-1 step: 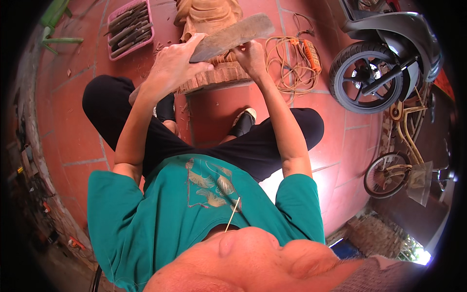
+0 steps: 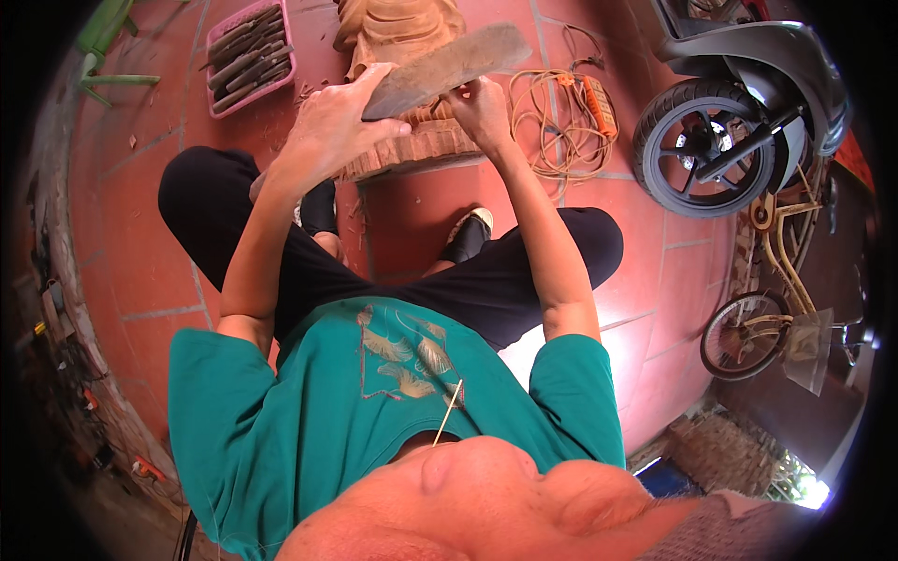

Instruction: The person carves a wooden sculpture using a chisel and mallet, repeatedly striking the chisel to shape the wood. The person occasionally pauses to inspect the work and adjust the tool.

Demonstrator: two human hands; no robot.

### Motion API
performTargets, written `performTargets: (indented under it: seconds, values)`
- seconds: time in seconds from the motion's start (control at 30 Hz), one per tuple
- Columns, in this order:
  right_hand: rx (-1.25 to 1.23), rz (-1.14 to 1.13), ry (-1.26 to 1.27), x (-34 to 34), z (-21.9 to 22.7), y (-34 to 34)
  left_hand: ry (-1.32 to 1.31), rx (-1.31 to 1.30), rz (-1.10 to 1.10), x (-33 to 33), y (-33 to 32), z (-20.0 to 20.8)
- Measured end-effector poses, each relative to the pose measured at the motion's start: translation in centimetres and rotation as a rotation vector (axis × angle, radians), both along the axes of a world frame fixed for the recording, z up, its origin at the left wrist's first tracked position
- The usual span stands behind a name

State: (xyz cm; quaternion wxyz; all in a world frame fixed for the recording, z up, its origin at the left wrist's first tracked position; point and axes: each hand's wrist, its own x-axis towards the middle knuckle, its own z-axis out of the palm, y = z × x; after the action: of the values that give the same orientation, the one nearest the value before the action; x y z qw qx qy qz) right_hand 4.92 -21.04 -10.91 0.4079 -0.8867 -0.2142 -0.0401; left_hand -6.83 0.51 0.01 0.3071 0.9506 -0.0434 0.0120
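Observation:
My left hand (image 2: 327,126) grips one end of a long, flat grey-brown slab (image 2: 449,67) that looks like a whetstone, thumb below its edge and fingers behind it. The slab slants up to the right in the air. Just under its right half, my right hand (image 2: 482,114) is closed with the fingers pinched together; what they hold is hidden by the slab. Behind both hands a carved wooden figure with draped folds (image 2: 398,21) stands on the floor. Its rough-cut base (image 2: 412,151) shows below the slab, between my hands and my feet.
A pink basket (image 2: 212,89) of chisel-like tools lies to the left, with a green plastic chair (image 2: 98,42) farther out. On the right are a coiled cable (image 2: 533,154) with an orange power strip (image 2: 599,107), a motorbike wheel (image 2: 655,140) and a small bicycle (image 2: 790,271). Wood chips litter the tiles.
The slab's right end has risen very slightly. My hands keep nearly the same places and the same hold.

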Motion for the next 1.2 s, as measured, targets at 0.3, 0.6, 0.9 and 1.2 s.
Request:
performTargets:
  seconds: [0.3, 0.6, 0.9, 1.2]
  values:
    - [-0.007, 0.020, -0.041, -0.2, 0.8, 0.2, -0.079, 0.117, -0.031, 0.6, 0.0, -0.4]
    - [0.114, -0.072, 0.056, -0.1, 1.3, -0.3, 0.002, -0.006, 0.045, 0.8, 0.5, 0.2]
    - [0.037, -0.067, 0.074, 0.6, 1.5, 0.5, -0.071, -0.085, 0.021, 0.8, 0.6, -0.2]
    - [0.053, -0.039, 0.028, 1.0, 1.2, 1.3, -0.047, -0.146, 0.037, 1.2, 0.0, -0.8]
